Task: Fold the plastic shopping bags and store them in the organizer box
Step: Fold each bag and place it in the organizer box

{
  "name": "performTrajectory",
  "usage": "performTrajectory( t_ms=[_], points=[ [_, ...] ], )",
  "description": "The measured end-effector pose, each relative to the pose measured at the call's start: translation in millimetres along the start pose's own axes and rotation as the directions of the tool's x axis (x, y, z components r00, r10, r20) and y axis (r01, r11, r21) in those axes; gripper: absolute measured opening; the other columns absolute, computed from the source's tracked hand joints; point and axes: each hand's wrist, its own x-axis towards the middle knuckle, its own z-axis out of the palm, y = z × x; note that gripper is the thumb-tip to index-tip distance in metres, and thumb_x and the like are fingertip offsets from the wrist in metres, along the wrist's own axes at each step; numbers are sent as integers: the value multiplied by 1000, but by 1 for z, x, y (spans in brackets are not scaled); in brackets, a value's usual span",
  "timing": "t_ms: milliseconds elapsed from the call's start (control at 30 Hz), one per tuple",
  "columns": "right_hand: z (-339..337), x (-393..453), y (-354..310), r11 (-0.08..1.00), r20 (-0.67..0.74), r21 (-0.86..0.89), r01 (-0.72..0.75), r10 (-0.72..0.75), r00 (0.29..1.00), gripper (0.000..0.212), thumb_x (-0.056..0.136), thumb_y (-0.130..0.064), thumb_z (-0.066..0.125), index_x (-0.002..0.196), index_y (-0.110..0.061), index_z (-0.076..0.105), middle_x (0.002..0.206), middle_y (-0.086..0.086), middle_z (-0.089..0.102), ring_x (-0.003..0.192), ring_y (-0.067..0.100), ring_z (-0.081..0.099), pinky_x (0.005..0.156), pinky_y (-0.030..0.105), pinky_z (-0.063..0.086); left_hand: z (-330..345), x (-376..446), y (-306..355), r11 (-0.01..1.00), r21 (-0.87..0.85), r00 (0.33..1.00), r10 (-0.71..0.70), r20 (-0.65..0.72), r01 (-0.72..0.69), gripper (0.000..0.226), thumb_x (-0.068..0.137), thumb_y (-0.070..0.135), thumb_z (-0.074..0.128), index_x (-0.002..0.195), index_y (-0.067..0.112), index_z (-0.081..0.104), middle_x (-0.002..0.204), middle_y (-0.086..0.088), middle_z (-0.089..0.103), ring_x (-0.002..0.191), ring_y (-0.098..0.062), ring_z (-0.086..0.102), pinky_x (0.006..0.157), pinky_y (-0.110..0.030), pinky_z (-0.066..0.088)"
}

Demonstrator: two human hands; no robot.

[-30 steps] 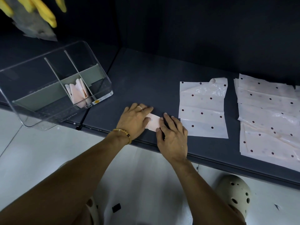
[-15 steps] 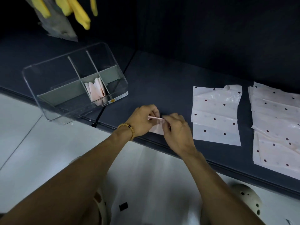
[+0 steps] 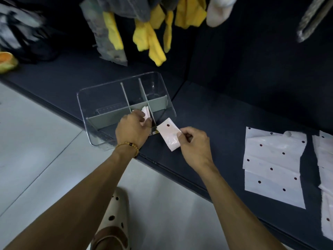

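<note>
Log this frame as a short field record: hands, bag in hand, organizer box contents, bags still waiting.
left hand: reaches into the organizer box, fingers on the folded bags stored there
right hand: pinches a folded bag
folded bag: small dotted rectangle, held just right of the box, not yet inside
organizer box: clear, grey dividers
stored bags: pale folded pieces in the middle front compartment
flat bag: unfolded on the dark shelf
bag stack: at right edge, partly cut off

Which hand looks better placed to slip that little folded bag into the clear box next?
Probably the right hand: it pinches the folded bag just beside the clear box. The left hand reaches into the box, touching the folded bags already stored there.
</note>
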Motion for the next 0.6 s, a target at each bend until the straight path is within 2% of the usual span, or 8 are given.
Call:
performTrajectory(
  t_ms=[133, 200, 300, 367, 500, 600],
  points=[
    [9, 4, -3, 998, -45, 62, -2, 4, 999, 16, 90, -13, 59, 82, -23, 68, 82, -14, 68, 75, 1, 64, 59, 9, 45, 9, 14, 10, 953, 301, 999, 21, 33, -30, 28, 82, 39, 57, 90, 16, 71, 84, -13, 67, 78, -32, 60, 70, -36, 50],
    [10, 6, -4, 995, -77, 98, 9, -1, 997, 19, 89, -12, 61, 79, -27, 67, 77, -17, 67, 74, -2, 64, 60, 10, 48, 11, 18, 14, 942, 335, 1000, 11, 28, -19, 28, 79, 41, 58, 83, 16, 70, 79, -12, 66, 71, -30, 57, 66, -33, 46],
    [10, 10, -8, 983, -91, 183, -28, 45, 995, 25, 89, -11, 62, 75, -31, 64, 75, -14, 69, 68, 4, 66, 64, 22, 56, 7, 25, 12, 975, 211, 994, -84, 68, 68, 23, 79, 40, 65, 89, 20, 70, 85, -7, 68, 79, -29, 63, 65, -32, 48],
    [12, 13, -12, 970, -91, 234, -65, 88, 992, 23, 90, -12, 62, 76, -31, 65, 73, -10, 70, 62, 7, 66, 63, 27, 57, 3, 26, 4, 986, 110, 988, -133, 73, 125, 16, 80, 27, 68, 95, 21, 72, 90, -8, 70, 85, -30, 65, 70, -34, 51],
    [21, 25, -27, 949, -59, 304, -81, 103, 993, 18, 89, -14, 63, 79, -27, 67, 69, -11, 71, 54, 6, 65, 54, 18, 51, -2, 14, -8, 981, -93, 985, -173, -25, 170, 16, 78, 18, 68, 92, 17, 74, 86, -7, 73, 85, -31, 66, 79, -38, 56],
    [36, 38, -41, 937, 11, 333, -102, 104, 995, 19, 88, -10, 64, 76, -24, 68, 65, -7, 70, 52, 6, 64, 53, 18, 51, -4, 10, -7, 955, -207, 967, -236, -92, 213, 22, 75, 17, 71, 97, 16, 75, 87, -3, 74, 86, -27, 68, 86, -39, 55]
  ],
)
